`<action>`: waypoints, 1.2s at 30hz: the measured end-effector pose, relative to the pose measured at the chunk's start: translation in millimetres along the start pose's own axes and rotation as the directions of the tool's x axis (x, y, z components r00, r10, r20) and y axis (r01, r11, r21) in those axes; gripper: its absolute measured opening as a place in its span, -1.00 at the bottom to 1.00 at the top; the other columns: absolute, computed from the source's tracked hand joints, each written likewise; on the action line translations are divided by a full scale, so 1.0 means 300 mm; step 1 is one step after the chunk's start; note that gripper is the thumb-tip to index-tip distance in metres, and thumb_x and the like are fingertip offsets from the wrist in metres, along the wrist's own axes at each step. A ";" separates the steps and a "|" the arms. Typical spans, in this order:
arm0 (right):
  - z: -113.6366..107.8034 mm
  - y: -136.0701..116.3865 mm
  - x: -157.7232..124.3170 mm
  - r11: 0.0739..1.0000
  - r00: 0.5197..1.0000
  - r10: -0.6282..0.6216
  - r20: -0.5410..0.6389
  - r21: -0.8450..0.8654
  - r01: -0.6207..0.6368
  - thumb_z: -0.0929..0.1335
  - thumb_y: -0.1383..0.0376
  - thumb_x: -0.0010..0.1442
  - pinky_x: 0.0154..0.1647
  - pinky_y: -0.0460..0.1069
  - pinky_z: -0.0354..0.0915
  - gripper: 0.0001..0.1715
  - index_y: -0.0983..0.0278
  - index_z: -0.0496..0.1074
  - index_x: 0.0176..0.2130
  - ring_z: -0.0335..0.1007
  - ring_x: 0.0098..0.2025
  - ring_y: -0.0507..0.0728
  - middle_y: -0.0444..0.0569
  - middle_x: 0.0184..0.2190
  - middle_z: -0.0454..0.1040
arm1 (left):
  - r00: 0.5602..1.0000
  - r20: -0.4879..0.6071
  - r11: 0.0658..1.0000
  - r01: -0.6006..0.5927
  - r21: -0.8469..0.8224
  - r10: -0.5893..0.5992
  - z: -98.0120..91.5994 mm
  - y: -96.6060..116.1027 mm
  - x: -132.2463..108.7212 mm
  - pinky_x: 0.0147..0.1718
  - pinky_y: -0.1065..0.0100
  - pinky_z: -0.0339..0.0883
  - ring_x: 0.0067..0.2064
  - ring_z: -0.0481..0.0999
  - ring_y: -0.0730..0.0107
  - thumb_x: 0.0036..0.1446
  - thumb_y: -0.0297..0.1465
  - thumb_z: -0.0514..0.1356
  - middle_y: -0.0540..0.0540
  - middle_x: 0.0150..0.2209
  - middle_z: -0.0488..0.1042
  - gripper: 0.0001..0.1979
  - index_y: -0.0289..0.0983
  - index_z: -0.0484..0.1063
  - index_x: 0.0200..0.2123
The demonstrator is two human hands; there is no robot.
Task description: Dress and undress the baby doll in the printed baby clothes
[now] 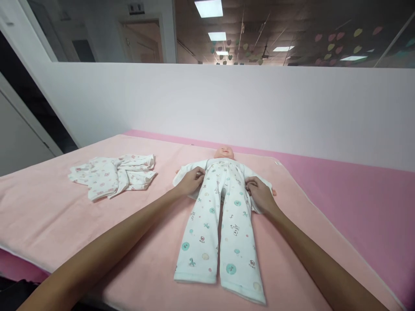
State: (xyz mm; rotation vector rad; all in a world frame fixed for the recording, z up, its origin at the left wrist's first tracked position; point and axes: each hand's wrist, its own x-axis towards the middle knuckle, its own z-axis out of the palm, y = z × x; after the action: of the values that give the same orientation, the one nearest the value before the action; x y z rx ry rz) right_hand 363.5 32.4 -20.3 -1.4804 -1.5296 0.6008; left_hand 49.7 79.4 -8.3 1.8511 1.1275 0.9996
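A baby doll (224, 152) lies on its back with its head away from me, wearing a white long-sleeved top (189, 166) spread out to both sides. White baby pants (236, 224) printed with green dots and small animals lie over its body, legs toward me. The waist reaches the doll's chest, and the doll's legs are hidden. My left hand (193, 179) is closed at the pants' left edge near the hip. At the opposite edge, my right hand (259, 192) has its fingers curled onto the fabric.
Underneath is a light pink pad (145, 242) over a darker pink surface (356, 203). A white printed baby top (112, 175) lies loosely folded to the left. Beyond the far edge rises a white wall (207, 103) with windows above it.
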 end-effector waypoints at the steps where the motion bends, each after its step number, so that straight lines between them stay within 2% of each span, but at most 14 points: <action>1: -0.006 -0.012 0.013 0.992 0.996 -0.085 -0.036 -0.101 0.081 0.26 0.15 0.32 -0.01 0.19 0.41 -0.75 0.15 0.47 -0.11 0.54 -0.18 0.25 0.00 -0.19 0.61 | 0.996 -0.005 0.989 -0.086 0.120 0.087 -0.016 0.001 0.016 0.05 0.10 0.44 -0.02 0.59 0.12 0.30 -0.22 0.19 -0.15 -0.06 0.63 -0.78 -0.18 0.46 -0.07; 4: -0.016 -0.029 0.057 0.902 0.941 -0.340 0.005 -0.282 0.327 0.29 0.19 0.34 0.08 0.20 0.33 -0.78 0.15 0.44 -0.06 0.50 -0.09 0.26 0.01 -0.10 0.59 | 0.971 0.046 0.899 -0.236 0.368 0.236 -0.055 -0.002 0.060 0.23 -0.01 0.27 0.14 0.49 -0.03 0.22 -0.27 0.24 -0.17 0.04 0.60 -0.75 -0.16 0.50 -0.04; 7: -0.014 -0.002 0.091 0.882 0.912 -0.404 0.064 -0.238 0.408 0.31 0.19 0.33 0.09 0.18 0.32 -0.77 0.17 0.42 -0.03 0.47 -0.07 0.25 0.01 -0.11 0.55 | 0.962 0.062 0.875 -0.269 0.403 0.267 -0.063 -0.031 0.084 0.28 -0.02 0.20 0.21 0.41 -0.07 0.14 -0.25 0.31 -0.16 0.09 0.58 -0.66 -0.16 0.52 -0.01; 12: -0.013 0.062 0.099 0.874 0.901 -0.420 0.107 -0.220 0.433 0.37 0.19 0.26 0.14 0.21 0.26 -0.64 0.16 0.39 0.04 0.42 -0.02 0.27 0.01 -0.08 0.52 | 0.964 0.021 0.892 -0.253 0.375 0.265 -0.038 -0.086 0.078 0.20 0.04 0.27 0.13 0.41 0.00 0.16 -0.16 0.30 -0.16 0.06 0.57 -0.57 -0.17 0.50 0.06; 19: -0.016 0.054 0.089 0.881 0.909 -0.398 0.123 -0.224 0.416 0.43 0.14 0.21 0.15 0.21 0.23 -0.54 0.15 0.37 0.08 0.39 0.00 0.27 0.02 -0.04 0.50 | 0.962 0.013 0.864 -0.251 0.436 0.273 -0.022 -0.090 0.076 0.18 0.03 0.24 0.09 0.40 -0.01 0.10 -0.15 0.35 -0.16 0.02 0.58 -0.53 -0.20 0.48 0.05; 26: 0.025 0.049 0.077 0.883 0.922 -0.387 -0.013 -0.294 0.366 0.43 0.12 0.19 0.00 0.16 0.24 -0.57 0.16 0.39 0.02 0.37 -0.13 0.25 -0.03 -0.19 0.46 | 0.953 0.007 0.837 -0.269 0.477 0.302 -0.003 -0.081 0.070 0.14 -0.01 0.22 0.04 0.41 -0.01 0.16 -0.15 0.32 -0.16 -0.02 0.59 -0.58 -0.19 0.44 0.03; 33: 0.030 0.044 0.064 0.867 0.925 -0.379 -0.037 -0.362 0.341 0.37 0.18 0.25 -0.06 0.14 0.21 -0.63 0.20 0.40 0.04 0.34 -0.17 0.24 -0.01 -0.21 0.46 | 0.948 -0.002 0.848 -0.284 0.448 0.318 -0.013 -0.100 0.076 0.15 0.00 0.22 0.04 0.43 0.05 0.35 -0.17 0.14 -0.10 -0.02 0.60 -0.70 -0.17 0.47 0.04; 36: 0.032 0.035 0.058 0.859 0.922 -0.386 -0.041 -0.380 0.343 0.33 0.26 0.25 -0.07 0.13 0.20 -0.64 0.22 0.39 0.05 0.33 -0.15 0.25 0.02 -0.17 0.49 | 0.951 -0.031 0.866 -0.267 0.424 0.309 -0.008 -0.098 0.076 0.13 0.03 0.26 0.03 0.43 0.07 0.33 -0.17 0.17 -0.09 -0.02 0.61 -0.71 -0.15 0.48 0.01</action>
State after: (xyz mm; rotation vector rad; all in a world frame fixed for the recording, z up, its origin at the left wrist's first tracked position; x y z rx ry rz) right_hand 363.1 53.0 -29.1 -1.4065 -1.8389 -0.0020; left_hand 44.4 110.9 -27.6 2.3921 1.2156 1.0874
